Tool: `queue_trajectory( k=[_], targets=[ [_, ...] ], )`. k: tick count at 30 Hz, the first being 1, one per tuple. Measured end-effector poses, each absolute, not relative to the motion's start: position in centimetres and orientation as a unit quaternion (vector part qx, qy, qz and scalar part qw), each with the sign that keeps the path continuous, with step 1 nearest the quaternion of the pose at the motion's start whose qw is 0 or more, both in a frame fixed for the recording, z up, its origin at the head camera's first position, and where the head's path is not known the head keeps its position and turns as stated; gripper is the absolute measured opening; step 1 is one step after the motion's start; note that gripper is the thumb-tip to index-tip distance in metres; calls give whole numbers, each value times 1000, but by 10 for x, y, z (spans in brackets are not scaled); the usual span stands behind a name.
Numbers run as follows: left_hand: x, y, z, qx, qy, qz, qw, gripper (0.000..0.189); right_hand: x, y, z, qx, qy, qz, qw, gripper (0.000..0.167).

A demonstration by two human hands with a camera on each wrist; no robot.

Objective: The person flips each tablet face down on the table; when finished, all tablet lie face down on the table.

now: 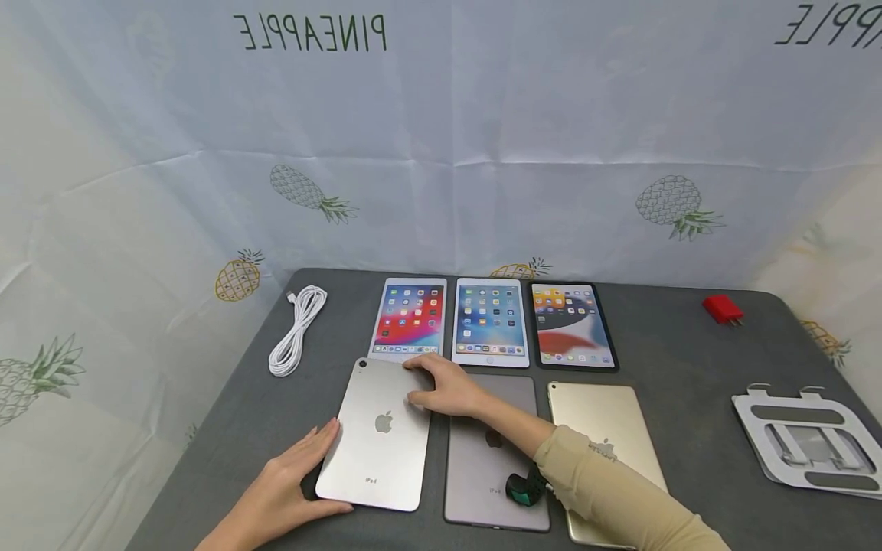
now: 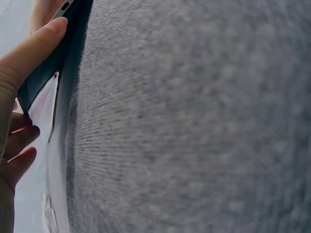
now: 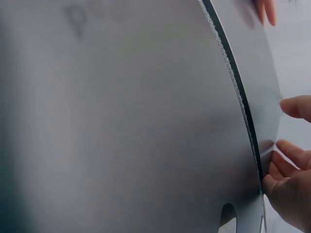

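In the head view a silver tablet (image 1: pixel 375 451) lies back side up between both hands, its top edge overlapping a white-framed tablet (image 1: pixel 409 317). My left hand (image 1: pixel 285 478) holds its lower left corner, fingers along the left edge and thumb at the bottom edge. The left wrist view shows that thumb (image 2: pixel 41 41) on the tablet's edge, with the dark underside visible, so this end stands off the cloth. My right hand (image 1: pixel 448 386) grips the upper right part, thumb over the back. In the right wrist view its fingers (image 3: pixel 286 187) meet the tablet's edge.
Beneath my right forearm lie a grey tablet (image 1: pixel 475 474) and a gold tablet (image 1: pixel 592 413). Behind are another white tablet (image 1: pixel 489 321) and a black-framed tablet (image 1: pixel 572 325), screens lit. A white cable (image 1: pixel 298 329) is left; a red charger (image 1: pixel 722 308) and folding stand (image 1: pixel 813 440) are right.
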State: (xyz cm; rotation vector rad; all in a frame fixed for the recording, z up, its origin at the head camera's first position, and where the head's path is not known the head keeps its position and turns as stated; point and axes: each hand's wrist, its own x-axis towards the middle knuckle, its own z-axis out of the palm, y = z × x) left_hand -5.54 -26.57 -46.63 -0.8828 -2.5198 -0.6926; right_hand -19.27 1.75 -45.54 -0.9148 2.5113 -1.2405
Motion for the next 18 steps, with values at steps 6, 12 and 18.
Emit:
queue_trajectory(
  k=[6,12,18],
  targets=[
    [-54,-264,-471,-312,-907,-219,180,100,-194,17,-456,-326,853,-399,87,47],
    [-54,-263,-474,-311,-912,-206,169,98,-193,18,-455,-345,849,-393,76,45],
    [-52,-261,-470,-289,-930,-185,129,97,-191,18,-456,-349,852,-382,77,45]
  ],
)
